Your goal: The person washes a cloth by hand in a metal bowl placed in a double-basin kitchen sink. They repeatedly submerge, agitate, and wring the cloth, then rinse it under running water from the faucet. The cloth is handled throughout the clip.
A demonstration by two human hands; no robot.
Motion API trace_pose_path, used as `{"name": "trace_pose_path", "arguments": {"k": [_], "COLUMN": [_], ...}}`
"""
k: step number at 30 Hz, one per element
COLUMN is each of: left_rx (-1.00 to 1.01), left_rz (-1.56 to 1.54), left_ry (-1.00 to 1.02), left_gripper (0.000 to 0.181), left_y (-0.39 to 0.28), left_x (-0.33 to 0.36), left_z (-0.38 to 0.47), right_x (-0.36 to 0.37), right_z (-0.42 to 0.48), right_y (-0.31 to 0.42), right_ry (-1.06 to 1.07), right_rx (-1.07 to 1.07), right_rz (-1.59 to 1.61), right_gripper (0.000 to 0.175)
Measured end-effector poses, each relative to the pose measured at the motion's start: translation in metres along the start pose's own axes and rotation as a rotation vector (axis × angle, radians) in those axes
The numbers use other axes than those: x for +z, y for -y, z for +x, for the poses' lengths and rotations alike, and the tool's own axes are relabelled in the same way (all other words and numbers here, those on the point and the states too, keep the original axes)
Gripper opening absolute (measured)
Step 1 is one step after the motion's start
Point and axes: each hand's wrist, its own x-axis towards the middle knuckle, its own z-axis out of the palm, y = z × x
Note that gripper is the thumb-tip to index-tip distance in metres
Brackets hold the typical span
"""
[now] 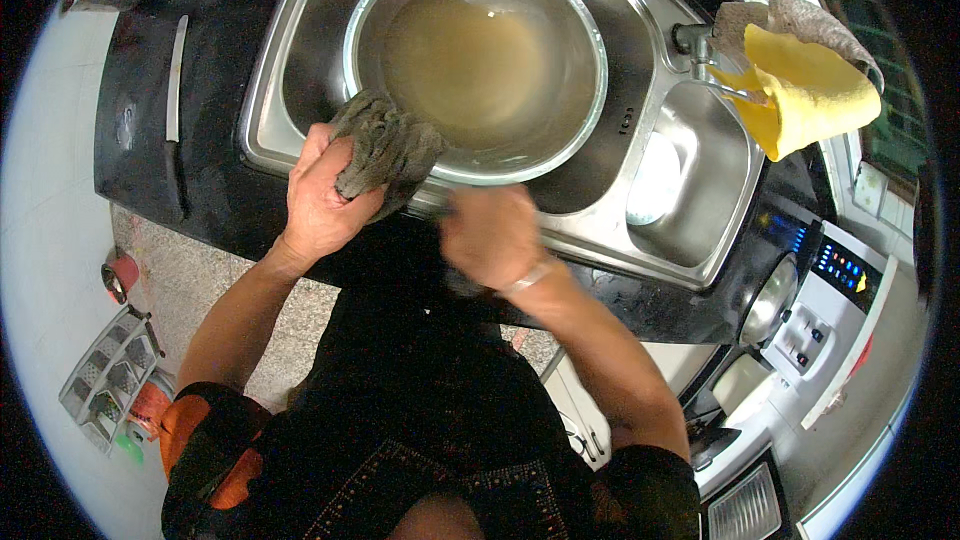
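My left hand [322,191] grips a bunched grey-brown cloth [386,146] at the near left rim of a large round basin [600,82]. Cloudy water [465,60] fills part of the basin, which sits in the bigger bowl of a stainless steel sink [262,139]. My right hand [491,232], blurred and wearing a bracelet, is over the sink's near edge, just below the basin; its fingers are curled, and whether it holds anything cannot be told.
A knife [178,82] lies on the dark countertop [135,165] at left. In the small sink bowl is a white round dish [654,180]. Yellow cloth [814,101] and a greyish cloth [817,22] hang by the faucet [697,45]. At right stands a white appliance [814,315] beside a metal bowl [771,300].
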Motion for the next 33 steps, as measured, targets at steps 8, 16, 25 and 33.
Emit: {"name": "trace_pose_path", "arguments": {"k": [8,16,25,33], "left_rx": [-0.040,0.019,0.232,0.083], "left_rz": [-0.065,-0.029,0.545,0.355], "left_ry": [-0.020,0.134,0.433,0.698], "left_gripper": [0.041,0.041,0.063,0.052], "left_y": [0.003,-0.018,0.046,0.043], "left_x": [-0.002,0.011,0.128,0.109], "left_z": [0.004,0.075,0.141,0.155], "right_x": [-0.006,0.034,0.044,0.045], "right_z": [-0.011,-0.117,-0.105,-0.106], "right_y": [-0.032,-0.139,-0.132,-0.139], "right_ry": [-0.272,-0.754,-0.859,-0.854], "right_rx": [-0.124,0.410,0.417,0.363], "right_rz": [0.354,0.328,0.236,0.223], "right_gripper": [0.019,0.027,0.028,0.028]}}
